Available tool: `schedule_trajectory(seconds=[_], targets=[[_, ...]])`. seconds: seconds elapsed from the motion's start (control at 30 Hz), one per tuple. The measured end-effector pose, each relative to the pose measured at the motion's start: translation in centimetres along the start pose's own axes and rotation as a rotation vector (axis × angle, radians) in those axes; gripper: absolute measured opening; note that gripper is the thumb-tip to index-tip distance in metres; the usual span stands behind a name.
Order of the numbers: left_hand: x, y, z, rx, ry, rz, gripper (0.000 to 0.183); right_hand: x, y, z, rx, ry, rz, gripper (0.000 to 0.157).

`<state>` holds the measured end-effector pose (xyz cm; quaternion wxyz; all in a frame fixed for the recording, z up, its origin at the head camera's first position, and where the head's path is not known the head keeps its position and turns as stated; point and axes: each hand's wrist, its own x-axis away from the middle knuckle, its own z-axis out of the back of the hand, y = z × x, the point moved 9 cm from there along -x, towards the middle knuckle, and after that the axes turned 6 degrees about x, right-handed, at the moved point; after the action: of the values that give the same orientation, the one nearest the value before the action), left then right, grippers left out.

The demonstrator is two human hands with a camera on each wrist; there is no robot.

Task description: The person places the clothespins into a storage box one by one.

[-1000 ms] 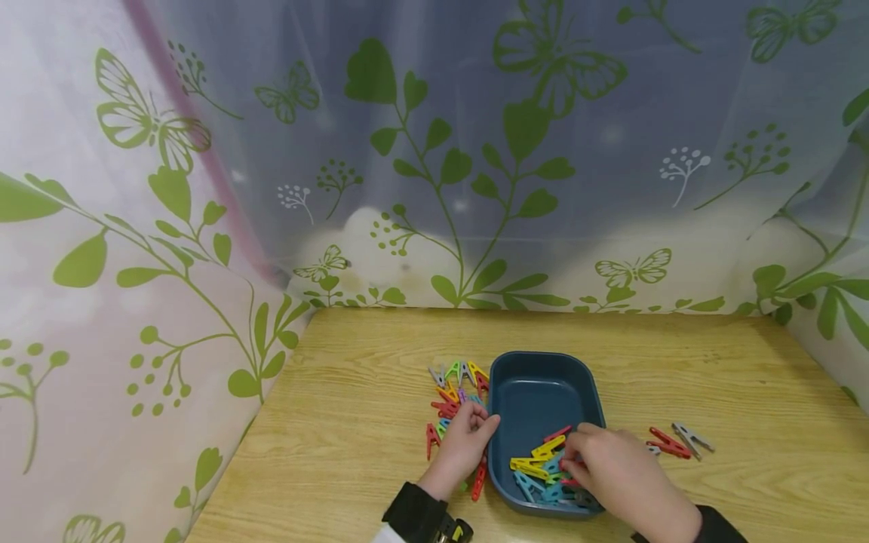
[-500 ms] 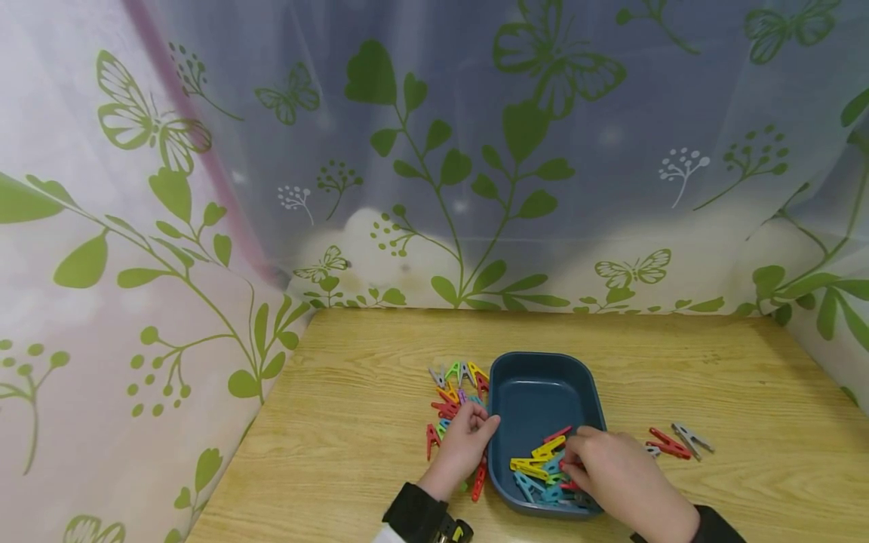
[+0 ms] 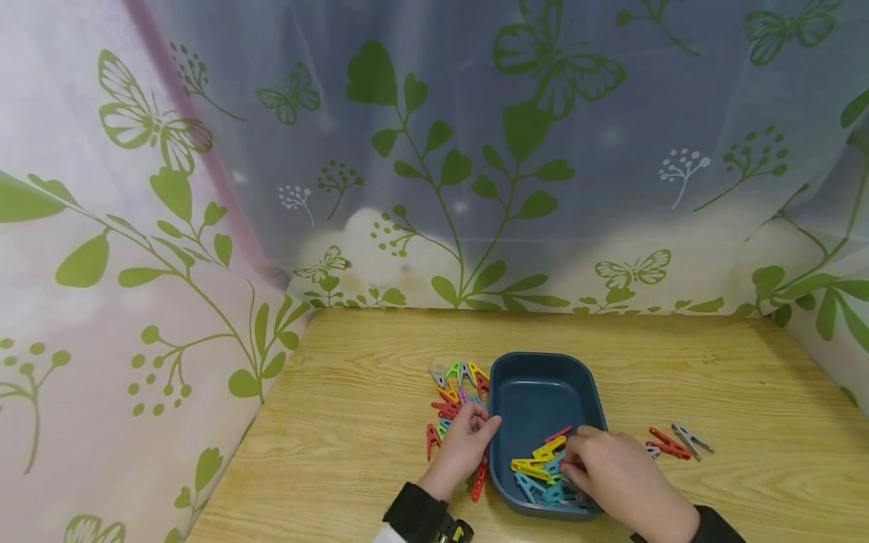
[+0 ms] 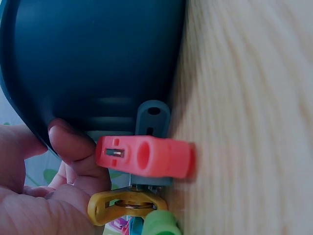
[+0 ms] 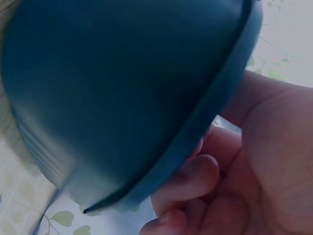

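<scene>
A dark blue rectangular plastic container [image 3: 543,367] stands on the table, with yellow, turquoise, green and red clothespins [image 3: 532,467] heaped at its near end. On its left side my left hand [image 3: 462,449] grips the rim, thumb at the edge and fingers against the outside wall [image 4: 73,63]. My right hand [image 3: 614,471] reaches over the right rim into the container. Its curled fingers pinch at a red clothespin [image 3: 563,466], of which only a small bit shows at the fingertips. In the right wrist view, the container wall [image 5: 107,98] hides the fingertips.
Several mixed-colour clothespins [image 3: 444,409] lie left of the container, partly behind my left hand. A red clothespin [image 3: 668,443] and a grey clothespin [image 3: 694,437] lie to its right. A patterned curtain [image 3: 434,226] borders the wooden table [image 3: 366,422] at the back and sides.
A second bit of red below my right fingertips, visible in both earlier frames, has gone out of sight. Both hands and the container stay in nearly the same place.
</scene>
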<state>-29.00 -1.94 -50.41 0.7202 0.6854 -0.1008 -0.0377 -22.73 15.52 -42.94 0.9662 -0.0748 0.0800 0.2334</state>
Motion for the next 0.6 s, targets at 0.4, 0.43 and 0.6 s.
schedule_trajectory(seconds=[0.4,0.43,0.6], targets=[[-0.1,-0.3,0.1,-0.010,0.003,0.001,0.016,0.0,0.9,0.5,-0.006,-0.027,-0.082,0.016],[-0.2,-0.3,0.1,-0.011,0.004,0.001,0.016,0.0,1.2,0.7,0.006,-0.023,-0.092,0.017],[-0.1,-0.1,0.0,-0.009,-0.002,-0.008,0.016,0.2,3.2,1.8,0.055,-0.013,-0.149,0.015]])
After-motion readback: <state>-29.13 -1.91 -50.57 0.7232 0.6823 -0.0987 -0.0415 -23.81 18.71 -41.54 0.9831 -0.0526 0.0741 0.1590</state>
